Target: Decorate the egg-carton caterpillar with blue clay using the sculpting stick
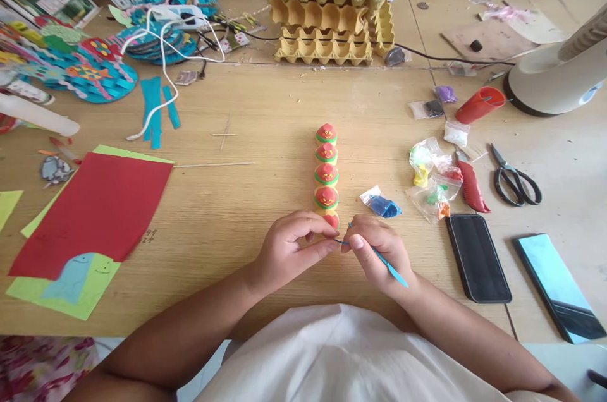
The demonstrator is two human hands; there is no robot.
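Note:
A row of several egg-carton cups (326, 174) runs away from me along the table. Their tops are red with green rims, and the farther ones bear small yellow faces. My left hand (298, 244) closes on the nearest cup, index finger along its red top and thumb at its front; part of that cup is hidden. Between the thumb and fingers of my right hand (377, 253) is a slim blue clay modelling tool (391, 272). Its flat blade points back towards me, while its thin end reaches my left thumb tip. Right of the row lies a packet of blue clay (383, 205).
Further right are bags of coloured clay (434, 190), a red-handled knife (472, 184), scissors (515, 181), a red cup (480, 105) and two phones (478, 256). Red paper (104, 212) lies left. Egg cartons (327, 23) and a white cable (164, 67) are at the back.

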